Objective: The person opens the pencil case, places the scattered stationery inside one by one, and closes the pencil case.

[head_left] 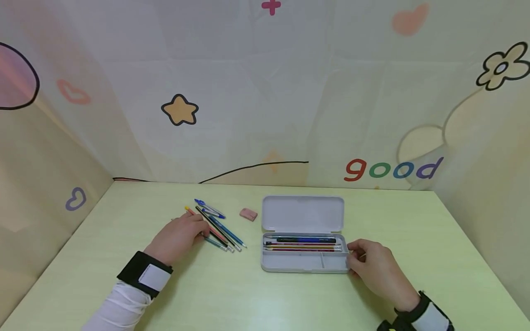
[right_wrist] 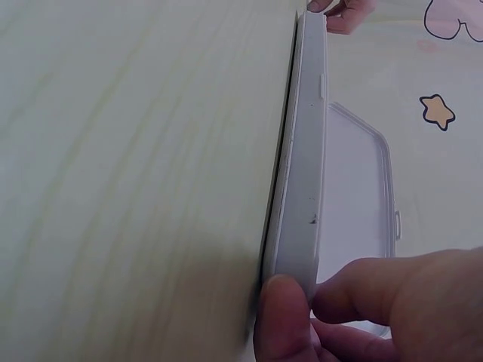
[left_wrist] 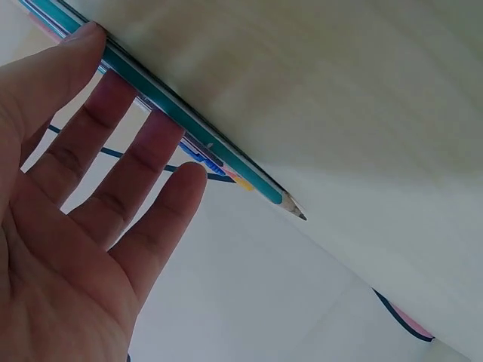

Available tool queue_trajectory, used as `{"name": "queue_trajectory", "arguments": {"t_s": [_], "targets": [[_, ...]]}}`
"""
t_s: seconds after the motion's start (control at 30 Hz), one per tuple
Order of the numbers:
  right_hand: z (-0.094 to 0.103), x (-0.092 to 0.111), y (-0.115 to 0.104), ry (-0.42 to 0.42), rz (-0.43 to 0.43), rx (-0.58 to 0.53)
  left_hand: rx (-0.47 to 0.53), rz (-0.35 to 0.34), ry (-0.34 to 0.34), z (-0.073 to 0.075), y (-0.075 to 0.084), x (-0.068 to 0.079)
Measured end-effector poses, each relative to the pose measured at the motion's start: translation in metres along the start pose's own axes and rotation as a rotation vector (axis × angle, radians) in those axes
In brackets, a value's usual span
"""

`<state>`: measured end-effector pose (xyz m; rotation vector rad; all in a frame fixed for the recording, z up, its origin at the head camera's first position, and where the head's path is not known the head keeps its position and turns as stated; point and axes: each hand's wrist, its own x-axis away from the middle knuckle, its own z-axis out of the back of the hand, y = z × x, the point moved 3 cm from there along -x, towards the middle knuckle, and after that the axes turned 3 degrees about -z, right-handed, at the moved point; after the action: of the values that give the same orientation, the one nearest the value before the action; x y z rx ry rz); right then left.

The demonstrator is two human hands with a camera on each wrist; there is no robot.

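On the left side of the table, my left hand (head_left: 182,234) reaches over a loose bunch of pencils (head_left: 229,233). The left wrist view shows its thumb and fingertips pinching a teal pencil (left_wrist: 235,160), whose sharpened tip points away from the palm. My right hand (head_left: 374,266) grips the right end of an open white pencil case (head_left: 290,269), thumb on its near side. The case's lid (head_left: 302,214) lies back toward the wall. Several pencils (head_left: 304,246) lie lengthwise in the case's rear compartment; its front compartments show bare bottoms.
Behind the pencil bunch lie blue-and-white pens (head_left: 213,210). A pink eraser (head_left: 248,214) sits between the bunch and the case. A printed cloth (head_left: 248,115) hangs along the table's back edge and both sides.
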<state>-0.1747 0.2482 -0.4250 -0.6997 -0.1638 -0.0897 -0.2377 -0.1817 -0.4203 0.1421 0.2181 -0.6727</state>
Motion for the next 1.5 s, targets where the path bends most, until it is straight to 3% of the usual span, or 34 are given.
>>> {"name": "queue_trajectory", "arguments": {"t_s": [0.53, 1.13, 1.5], "targets": [[0.000, 0.001, -0.005, 0.017, 0.033, 0.003, 0.007, -0.035, -0.006, 0.004, 0.005, 0.000], [0.005, 0.003, -0.003, 0.006, 0.031, 0.035, 0.007, -0.038, -0.001, 0.017, 0.019, -0.001], [0.001, 0.001, 0.001, -0.002, 0.017, 0.012, 0.044, -0.052, -0.005, 0.015, 0.031, -0.002]]}}
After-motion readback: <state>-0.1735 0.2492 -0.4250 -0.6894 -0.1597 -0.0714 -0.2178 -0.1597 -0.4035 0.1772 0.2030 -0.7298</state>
